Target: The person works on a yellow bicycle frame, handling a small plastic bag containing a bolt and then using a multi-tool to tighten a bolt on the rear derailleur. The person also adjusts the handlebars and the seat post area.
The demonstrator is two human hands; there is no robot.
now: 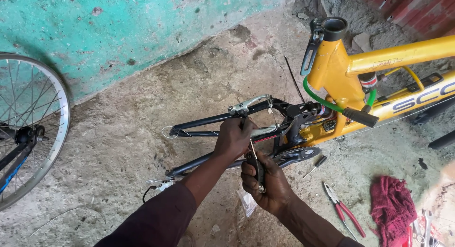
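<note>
We see the frame (379, 76) lying on the concrete floor (142, 147), its rear wheel off; a wheel (28, 128) stands apart at the left. Our left hand (233, 139) grips the black rear stay by the brake arm (249, 106), fingers closed. Our right hand (265, 180) holds a folding tool (256, 165) tight at the brake. We judge the brake work unfinished. No containers are visible; pliers (343, 209) and a red rag (391, 209) lie loose.

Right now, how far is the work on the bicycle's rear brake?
Done: the rear wheel is off the yellow frame. In hand: the left hand holds the brake arm while the right hand works a folding tool on it. Left: the wheel is not yet refitted.
</note>
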